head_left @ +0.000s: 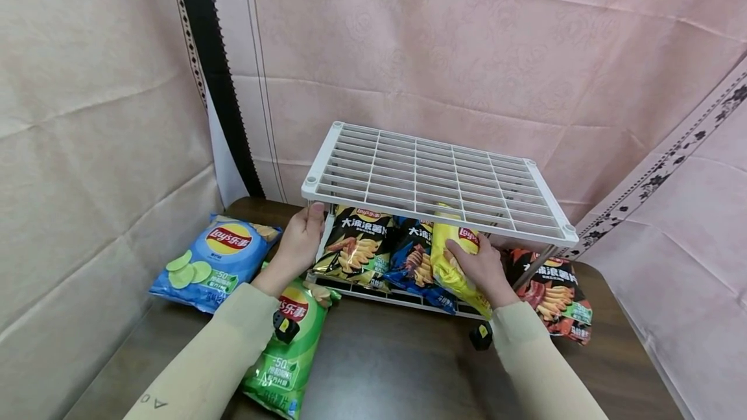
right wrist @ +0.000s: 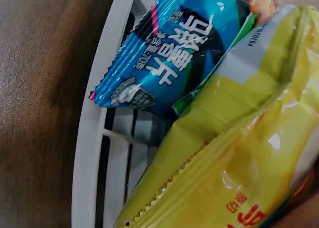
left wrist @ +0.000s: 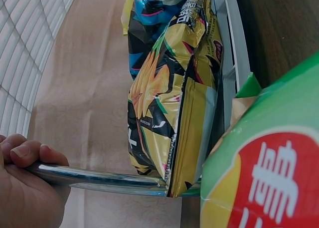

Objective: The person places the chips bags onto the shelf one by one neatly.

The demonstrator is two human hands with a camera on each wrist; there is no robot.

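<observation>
My left hand [head_left: 299, 238] is at the front left corner of a white two-tier rack [head_left: 322, 157]. In the left wrist view its fingers curl round the rack's metal post [left wrist: 109, 180]. My right hand [head_left: 486, 269] grips a yellow chip bag [head_left: 445, 253] at its right side, between the two tiers. On the lower tier a black-and-gold chip bag [head_left: 355, 248] leans at the left, and a blue-and-black chip bag [head_left: 412, 258] stands in the middle beside the yellow one. The right wrist view shows the yellow bag [right wrist: 214, 153] overlapping the blue-and-black bag's edge.
A blue chip bag [head_left: 218, 261] lies left of the rack. In front of it, partly under my left forearm, is a green chip bag [head_left: 292, 349]. A black-and-red chip bag [head_left: 554, 293] lies right of the rack. Pink cloth [head_left: 467, 50] hangs behind the brown table [head_left: 397, 361].
</observation>
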